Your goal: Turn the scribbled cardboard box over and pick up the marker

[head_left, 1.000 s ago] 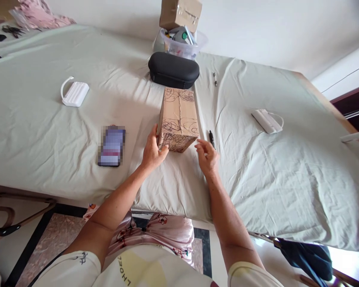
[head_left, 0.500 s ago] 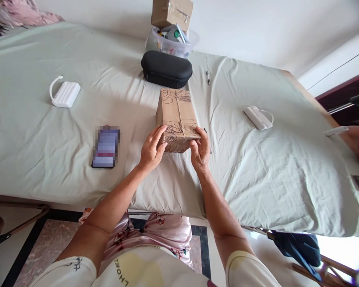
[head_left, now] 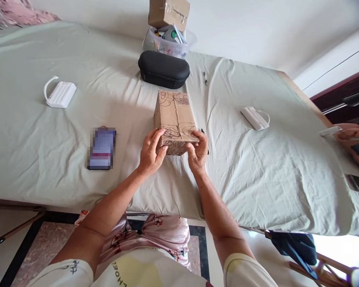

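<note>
A brown cardboard box (head_left: 176,113) with dark scribbled loops on its top and near side stands on the cloth in front of me. My left hand (head_left: 152,151) grips its near left corner, thumb against the near face and fingers on the top edge. At the near right corner, my right hand (head_left: 198,150) holds it the same way. A dark pen (head_left: 208,151) shows partly from behind my right hand; the rest of it is hidden.
On the pale green cloth (head_left: 131,119) lie a phone (head_left: 101,149), a white power bank (head_left: 62,94) to the left and another white power bank (head_left: 255,118) to the right. Behind the box sit a black case (head_left: 164,69) and a plastic basket (head_left: 170,48). Another person's hand (head_left: 354,139) appears at right.
My hands keep their grip on the box corners. The whole view has shifted slightly, with most things appearing a little further left; the box sits slightly lower in the picture.
</note>
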The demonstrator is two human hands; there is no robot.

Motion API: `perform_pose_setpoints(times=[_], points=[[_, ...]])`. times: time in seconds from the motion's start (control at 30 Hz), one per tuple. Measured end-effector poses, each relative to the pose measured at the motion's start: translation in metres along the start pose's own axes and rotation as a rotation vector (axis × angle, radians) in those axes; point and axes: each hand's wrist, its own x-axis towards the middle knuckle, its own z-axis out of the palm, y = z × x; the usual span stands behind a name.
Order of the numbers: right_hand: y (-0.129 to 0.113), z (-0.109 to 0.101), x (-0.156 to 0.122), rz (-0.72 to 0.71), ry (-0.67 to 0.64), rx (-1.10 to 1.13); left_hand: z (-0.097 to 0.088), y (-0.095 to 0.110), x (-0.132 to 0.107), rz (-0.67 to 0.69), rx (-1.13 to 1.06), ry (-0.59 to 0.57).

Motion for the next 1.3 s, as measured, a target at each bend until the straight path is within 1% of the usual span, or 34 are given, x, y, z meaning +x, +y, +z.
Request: perform_pose_setpoints(times=[0.13,0.23,0.3,0.43,0.53,0.63,0.8,1.03,1.17,1.3], points=[[0.001,0.002,0.000,0.042,0.032,-0.024,0.002,0.001,0.000,-0.001,0.015,0.005],[0.000,0.004,0.002,0.028,0.058,-0.064,0.004,0.001,-0.001,-0.019,0.022,0.014],[-0.001,0.004,0.003,0.017,0.049,-0.079,0.004,0.000,-0.001,-0.028,0.017,0.009],[-0.005,0.001,0.004,-0.010,0.017,-0.112,0.001,-0.001,0.000,-0.021,-0.022,0.001],[-0.009,0.001,0.004,-0.007,0.044,-0.125,-0.001,0.001,0.002,-0.027,-0.050,0.008],[-0.013,0.003,0.005,-0.010,0.068,-0.105,0.001,0.004,0.006,-0.050,-0.061,0.045],[-0.018,0.005,0.004,-0.007,0.063,-0.122,0.005,0.009,0.011,-0.099,-0.004,0.112],[-0.007,0.006,-0.001,-0.012,0.025,-0.073,0.004,0.015,0.013,-0.085,0.037,0.140],[-0.003,0.010,-0.003,0.000,0.063,-0.087,0.007,0.017,0.017,-0.109,0.080,0.154],[-0.008,0.013,-0.004,0.009,0.080,-0.088,0.012,0.019,0.018,-0.152,0.072,0.166]])
